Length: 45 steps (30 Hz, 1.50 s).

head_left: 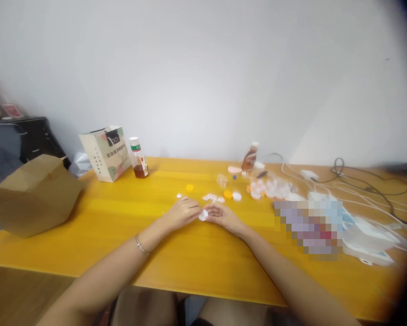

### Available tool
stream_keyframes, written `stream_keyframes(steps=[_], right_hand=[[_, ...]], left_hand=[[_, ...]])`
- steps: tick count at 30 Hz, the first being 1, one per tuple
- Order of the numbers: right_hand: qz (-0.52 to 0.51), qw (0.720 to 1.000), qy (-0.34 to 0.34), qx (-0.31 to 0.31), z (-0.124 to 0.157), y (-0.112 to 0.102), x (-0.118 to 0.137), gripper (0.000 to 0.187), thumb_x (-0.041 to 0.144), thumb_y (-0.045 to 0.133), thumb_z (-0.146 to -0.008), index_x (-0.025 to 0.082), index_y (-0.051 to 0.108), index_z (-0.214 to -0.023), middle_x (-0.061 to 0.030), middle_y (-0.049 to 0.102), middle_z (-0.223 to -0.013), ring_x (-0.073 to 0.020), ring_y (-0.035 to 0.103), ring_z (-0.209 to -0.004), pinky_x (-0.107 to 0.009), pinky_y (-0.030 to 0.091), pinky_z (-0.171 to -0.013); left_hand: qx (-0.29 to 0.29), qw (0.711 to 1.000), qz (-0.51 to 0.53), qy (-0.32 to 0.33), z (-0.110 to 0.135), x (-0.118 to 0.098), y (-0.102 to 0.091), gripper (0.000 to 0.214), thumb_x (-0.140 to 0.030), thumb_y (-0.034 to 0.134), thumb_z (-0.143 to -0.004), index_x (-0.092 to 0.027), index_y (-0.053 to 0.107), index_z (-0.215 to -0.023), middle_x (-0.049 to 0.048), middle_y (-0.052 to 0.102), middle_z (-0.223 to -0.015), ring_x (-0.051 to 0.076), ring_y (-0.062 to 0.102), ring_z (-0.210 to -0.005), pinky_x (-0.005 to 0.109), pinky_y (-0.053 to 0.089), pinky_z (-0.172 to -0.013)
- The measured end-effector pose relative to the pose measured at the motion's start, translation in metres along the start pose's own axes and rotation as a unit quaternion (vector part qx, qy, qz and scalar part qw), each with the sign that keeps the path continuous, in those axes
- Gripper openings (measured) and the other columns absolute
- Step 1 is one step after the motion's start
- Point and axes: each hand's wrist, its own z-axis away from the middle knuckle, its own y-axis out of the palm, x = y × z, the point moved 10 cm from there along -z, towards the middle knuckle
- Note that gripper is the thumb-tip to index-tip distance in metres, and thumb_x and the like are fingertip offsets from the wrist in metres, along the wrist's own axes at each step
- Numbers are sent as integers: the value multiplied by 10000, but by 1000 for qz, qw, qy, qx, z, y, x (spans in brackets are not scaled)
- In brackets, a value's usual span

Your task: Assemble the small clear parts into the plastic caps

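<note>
A small white piece [203, 215], roundish and blurred, is between the fingertips of my two hands just above the table. My left hand [184, 213] reaches it from the left with its fingers bent together. From the right, my right hand [226, 219] has its thumb and fingers closed around the piece's other side. Just beyond the hands lies a group of small white pieces with dark marks [213, 198]. An orange-yellow cap [227, 194] and a white cap [237, 196] lie beside them. Another yellow cap [189, 187] is behind my left hand.
A paper gift bag [108, 156] and a jar of dark red liquid [139, 163] stand back left. A brown paper bag [36, 194] lies left. At right are a brown bottle [250, 157], a heap of clear plastic pieces [274, 186], cables [376, 192] and white devices [369, 240].
</note>
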Motion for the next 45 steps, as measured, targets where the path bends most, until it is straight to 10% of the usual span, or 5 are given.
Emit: stream_keyframes(steps=[24,45], right_hand=[[-15,1000,3,-27,0,-9,-4,336,312,715,-577,199,578,-862,-12,622,-847,-151,580,-828,-366,398,-877],[-21,999,-4,-40,-1,-11,0,336,316,700,-595,197,554,-873,-19,626,-865,-157,580,-847,-357,394,-879]], left_hand=[[59,994,-71,58,-3,-18,-3,200,-257,393,-837,-169,572,-817,38,589,-795,141,517,-780,287,314,-717],[33,981,169,-87,3,10,-3,307,-257,459,-808,-212,505,-1109,43,604,-1024,152,545,-931,278,377,-832]])
